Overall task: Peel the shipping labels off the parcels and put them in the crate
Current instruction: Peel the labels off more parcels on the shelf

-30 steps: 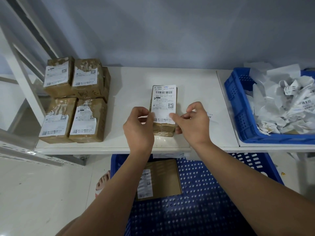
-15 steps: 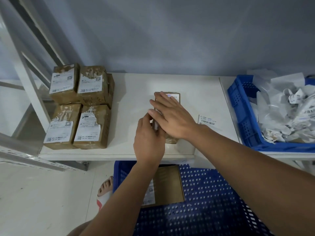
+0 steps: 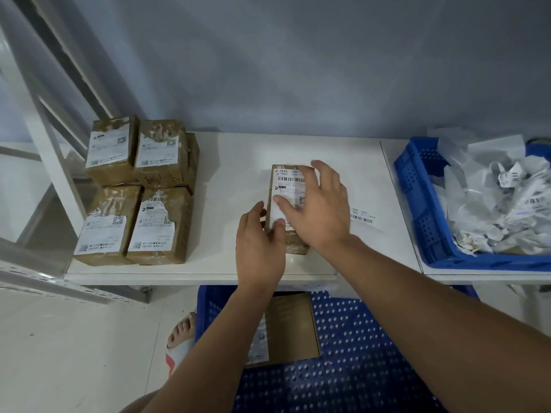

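A person's left hand (image 3: 259, 245) grips a brown parcel (image 3: 298, 245) on the white desk (image 3: 238, 174); the right hand (image 3: 322, 216) hovers above its shipping label (image 3: 287, 186), fingers spread open.

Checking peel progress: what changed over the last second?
The right hand let go of the white shipping label, pressed flat on it, and now spreads open over the brown taped parcel. The left hand stays at the parcel's left edge. Stacked brown parcels and blue plastic crate unmoved.

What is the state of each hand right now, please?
Left hand: holds the parcel by its left edge, thumb on top.
Right hand: open, fingers spread over the label.
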